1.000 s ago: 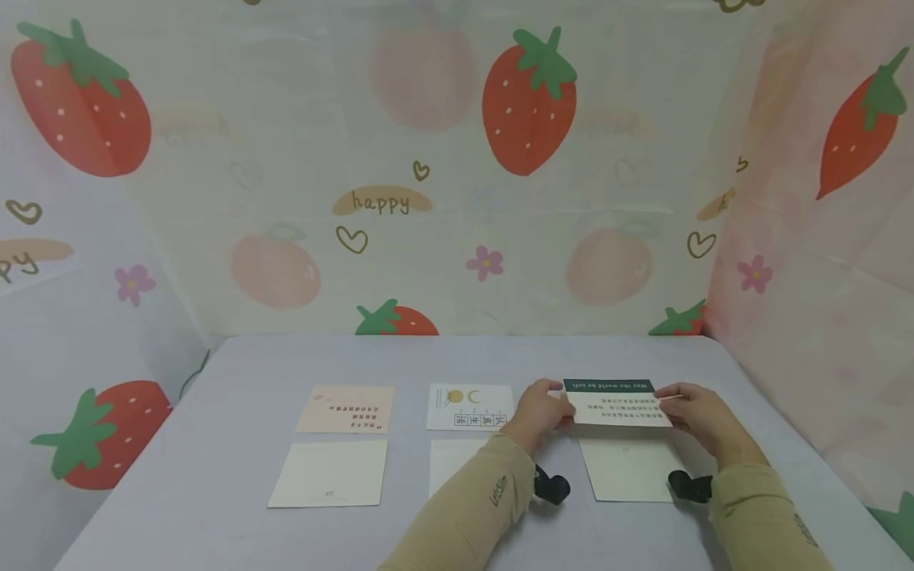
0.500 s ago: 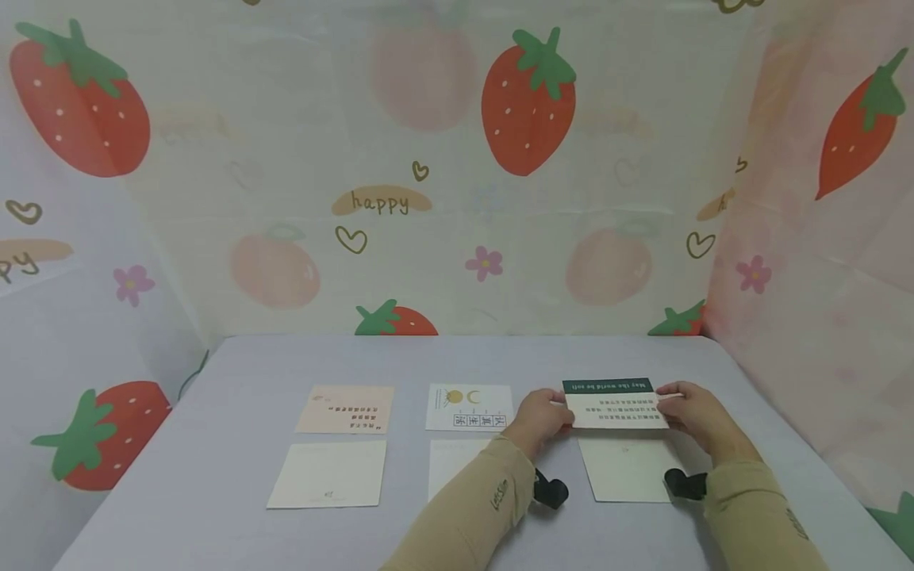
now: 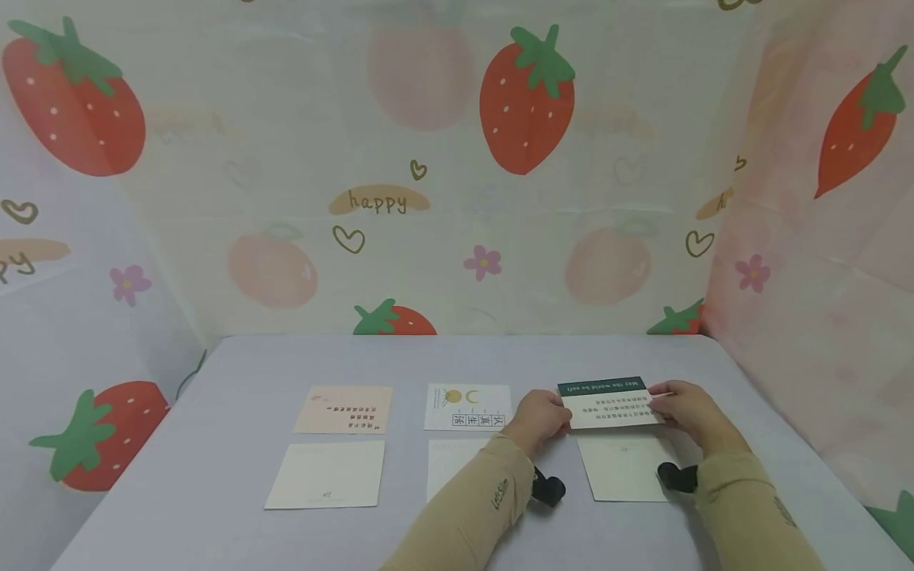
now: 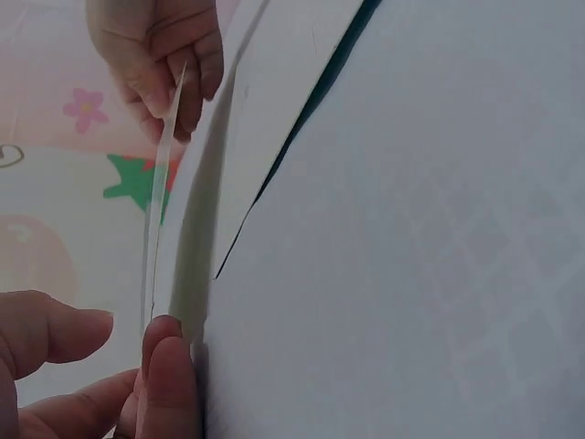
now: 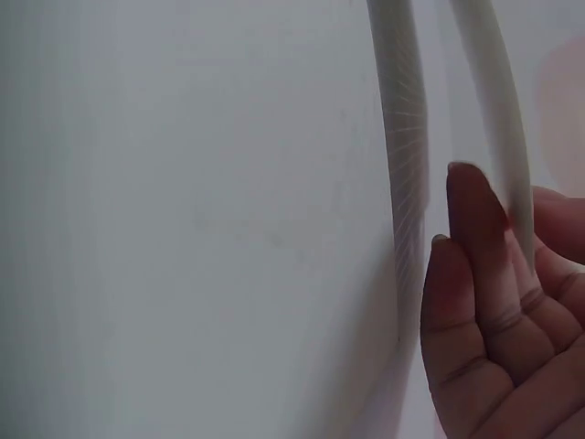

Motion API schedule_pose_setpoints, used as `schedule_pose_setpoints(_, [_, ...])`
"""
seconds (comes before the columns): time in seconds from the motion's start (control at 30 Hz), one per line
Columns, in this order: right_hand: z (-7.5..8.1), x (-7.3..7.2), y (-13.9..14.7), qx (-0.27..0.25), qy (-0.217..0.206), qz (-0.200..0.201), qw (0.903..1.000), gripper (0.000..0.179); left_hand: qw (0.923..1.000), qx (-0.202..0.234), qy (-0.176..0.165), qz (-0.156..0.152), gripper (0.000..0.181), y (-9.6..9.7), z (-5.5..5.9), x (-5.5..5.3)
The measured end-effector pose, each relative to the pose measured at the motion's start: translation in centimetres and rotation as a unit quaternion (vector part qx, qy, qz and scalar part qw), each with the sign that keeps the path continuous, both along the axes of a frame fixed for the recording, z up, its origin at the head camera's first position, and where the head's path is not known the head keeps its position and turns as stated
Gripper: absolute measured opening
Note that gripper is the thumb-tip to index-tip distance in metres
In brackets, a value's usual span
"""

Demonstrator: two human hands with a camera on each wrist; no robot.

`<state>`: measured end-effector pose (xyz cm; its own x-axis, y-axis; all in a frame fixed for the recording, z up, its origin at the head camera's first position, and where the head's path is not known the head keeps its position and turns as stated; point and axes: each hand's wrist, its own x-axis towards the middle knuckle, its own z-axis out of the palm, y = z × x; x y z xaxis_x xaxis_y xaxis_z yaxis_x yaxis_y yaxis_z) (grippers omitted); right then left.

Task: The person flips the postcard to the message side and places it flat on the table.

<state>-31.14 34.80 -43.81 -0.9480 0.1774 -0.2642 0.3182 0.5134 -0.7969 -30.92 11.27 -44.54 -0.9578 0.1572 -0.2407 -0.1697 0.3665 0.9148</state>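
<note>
In the head view, a white card (image 3: pixel 607 403) with a dark green band along its far edge is raised above the right side of the table. My right hand (image 3: pixel 696 412) pinches its right edge. The right wrist view has this card (image 5: pixel 505 110) edge-on between the thumb and the fingers. By the left edge is my left hand (image 3: pixel 539 420); in the left wrist view its thumb (image 4: pixel 69 331) stands apart from the card, while the fingertips (image 4: pixel 171 370) are right at the card's near end. Just below lies a cream card (image 3: pixel 628 468), partly overlapped in the head view.
At the left lie a pink card (image 3: pixel 344 409) and a cream card (image 3: pixel 327 474). In the middle is a white card (image 3: pixel 467 396) with a sun and moon, above another white card (image 3: pixel 450 464) partly hidden by the left sleeve. A strawberry-print curtain (image 3: pixel 421 159) surrounds the white table (image 3: pixel 214 492).
The right hand and the held card have shifted slightly left, and the card has turned a little. The left hand has dropped slightly toward the card's near corner.
</note>
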Motion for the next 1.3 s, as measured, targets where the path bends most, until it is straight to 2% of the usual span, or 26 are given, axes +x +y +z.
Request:
schedule_pose_setpoints(0.27, [0.3, -0.1, -0.3, 0.010, -0.015, 0.009, 0.9998, 0.042, 0.9997, -0.021, -0.006, -0.013, 0.010, 0.1, -0.3, -0.5])
schedule_pose_setpoints(0.5, [0.2, -0.2, -0.3, -0.011, -0.028, 0.014, 0.9994, 0.041, 0.9999, -0.011, -0.010, 0.004, 0.012, 0.3, -0.5, -0.9])
schedule_pose_setpoints(0.67, [0.1, -0.4, -0.1, -0.018, -0.035, 0.006, 0.9992, 0.039, 0.9995, -0.025, -0.017, 0.003, 0.014, 0.4, -0.7, -1.2])
schedule_pose_setpoints(1.07, [0.1, -0.4, 0.1, -0.042, -0.032, 0.006, 0.9986, 0.038, 0.9984, -0.046, -0.034, 0.001, 0.019, 0.6, -0.2, -1.5])
schedule_pose_setpoints(1.3, [0.2, -0.2, 0.2, -0.055, -0.030, 0.002, 0.9980, 0.037, 0.9983, -0.033, -0.048, 0.006, 0.017, 0.6, -0.4, -1.6])
